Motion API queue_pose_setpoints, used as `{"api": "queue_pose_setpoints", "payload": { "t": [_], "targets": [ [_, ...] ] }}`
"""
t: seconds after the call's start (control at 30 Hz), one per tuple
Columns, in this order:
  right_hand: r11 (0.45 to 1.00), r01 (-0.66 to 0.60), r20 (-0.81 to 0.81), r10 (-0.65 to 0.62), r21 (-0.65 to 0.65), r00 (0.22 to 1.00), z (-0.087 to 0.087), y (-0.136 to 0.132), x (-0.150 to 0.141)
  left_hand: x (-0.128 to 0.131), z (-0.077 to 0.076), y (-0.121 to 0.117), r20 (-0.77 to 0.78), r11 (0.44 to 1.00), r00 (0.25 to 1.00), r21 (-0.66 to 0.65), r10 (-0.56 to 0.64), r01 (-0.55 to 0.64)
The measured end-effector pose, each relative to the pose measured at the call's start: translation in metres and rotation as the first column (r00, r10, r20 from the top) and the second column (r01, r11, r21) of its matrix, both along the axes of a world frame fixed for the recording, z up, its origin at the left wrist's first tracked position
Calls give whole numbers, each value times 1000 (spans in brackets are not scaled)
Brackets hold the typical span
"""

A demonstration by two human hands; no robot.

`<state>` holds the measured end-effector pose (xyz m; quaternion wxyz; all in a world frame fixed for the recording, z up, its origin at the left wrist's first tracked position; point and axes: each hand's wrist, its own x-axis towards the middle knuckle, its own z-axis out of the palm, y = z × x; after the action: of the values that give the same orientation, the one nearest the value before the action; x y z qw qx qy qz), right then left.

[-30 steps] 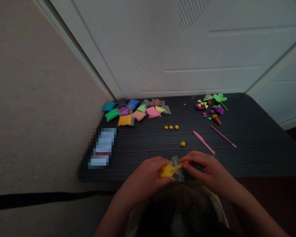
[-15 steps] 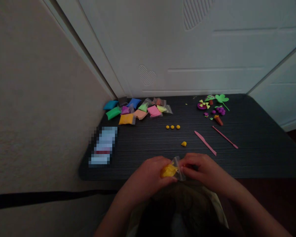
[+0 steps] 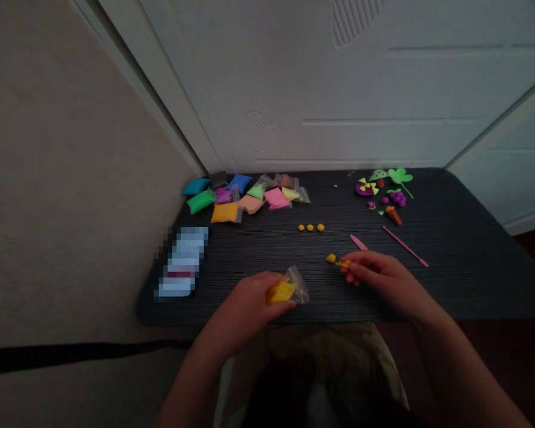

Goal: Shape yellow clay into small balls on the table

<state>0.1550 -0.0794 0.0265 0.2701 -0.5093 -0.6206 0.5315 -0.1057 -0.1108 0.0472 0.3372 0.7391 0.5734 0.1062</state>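
Observation:
Near the front edge of the dark table, my left hand [image 3: 254, 300] is closed around a clear zip bag of yellow clay [image 3: 283, 290], its plastic opening pointing right. Further right, my right hand [image 3: 377, 272] pinches a small piece of yellow clay [image 3: 344, 264] between thumb and fingers. Just left of those fingertips lies a yellow clay lump [image 3: 330, 258]. Behind it, three small yellow balls [image 3: 310, 227] sit in a row. A pink plastic knife [image 3: 358, 242] is partly hidden by my right hand.
Several bags of coloured clay [image 3: 251, 204] lie at the back left, behind a blurred phone [image 3: 183, 261]. A pink stick tool [image 3: 405, 245] lies to the right. Shaped clay pieces, including a green clover [image 3: 400, 176] and purple balls [image 3: 397, 198], are at the back right.
My hands have come apart. The left moved left with the bag; the right moved right and forward with a bit of yellow clay, now covering part of the pink knife.

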Motion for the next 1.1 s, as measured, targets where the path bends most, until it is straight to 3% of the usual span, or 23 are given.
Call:
{"api": "queue_pose_setpoints", "payload": {
  "t": [0.13, 0.27, 0.5, 0.73, 0.83, 0.97, 1.1],
  "targets": [
    [995, 1, 136, -14, 97, 991, -15, 14, -11, -2, -2, -2, 8, 999, 999, 5, 32, -32],
    [986, -32, 304, -19, 162, 953, -18, 21, -15, -3, -5, -1, 27, 999, 998, 5, 49, -49],
    [942, -165, 526, -14, 292, 850, -12, 15, -18, -1, -9, 3, 69, 998, 996, 19, 63, -64],
    [873, -238, 713, -162, 426, 682, -20, 2, -27, 12, -13, 2, 114, 986, 986, 106, 118, -130],
    [857, -211, 680, -199, 470, 706, -24, 1, -27, 22, -14, -2, 85, 979, 986, 132, 143, -154],
    [807, -104, 537, -285, 581, 794, -27, -5, -24, 33, -15, -6, 4, 957, 979, 208, 204, -200],
    [766, -39, 330, -229, 642, 916, -12, -22, -25, 41, -15, -7, -40, 943, 975, 264, 221, -203]
  ]
}}
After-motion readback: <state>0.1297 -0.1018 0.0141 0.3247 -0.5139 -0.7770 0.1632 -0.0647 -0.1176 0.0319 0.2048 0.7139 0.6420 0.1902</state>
